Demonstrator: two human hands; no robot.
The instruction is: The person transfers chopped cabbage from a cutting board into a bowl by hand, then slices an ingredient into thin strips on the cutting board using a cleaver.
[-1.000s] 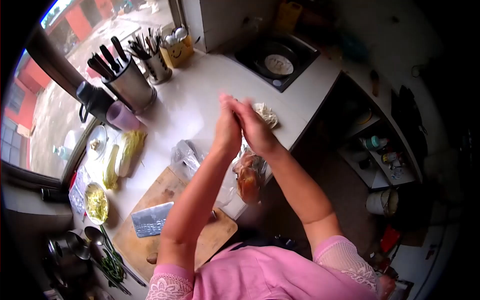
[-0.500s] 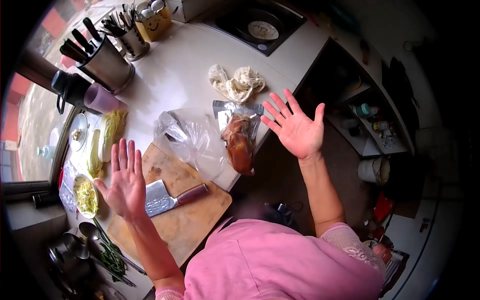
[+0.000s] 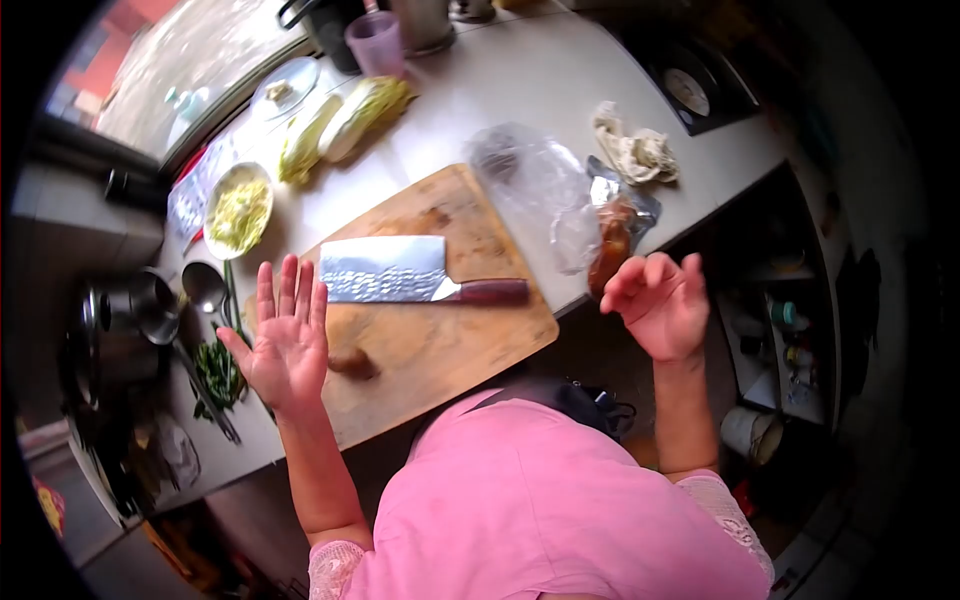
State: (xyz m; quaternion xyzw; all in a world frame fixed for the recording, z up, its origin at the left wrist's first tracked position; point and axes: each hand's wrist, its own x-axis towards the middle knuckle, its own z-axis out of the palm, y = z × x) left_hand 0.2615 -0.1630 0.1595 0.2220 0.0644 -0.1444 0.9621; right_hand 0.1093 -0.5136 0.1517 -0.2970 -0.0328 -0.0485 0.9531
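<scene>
The top edge cuts off the dark jug [image 3: 332, 38], and the brown lump [image 3: 352, 362] looks blurred.

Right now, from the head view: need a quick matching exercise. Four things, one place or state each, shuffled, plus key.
Column 1
1. cleaver
2. left hand
3. shredded vegetable
4. right hand

Column 2
A. bare, fingers partly curled
B. in a white bowl
C. bare, fingers straight, thumb out to the side
D. lying on the wooden cutting board

Right pairs: 1-D, 2-C, 3-B, 4-A
</scene>
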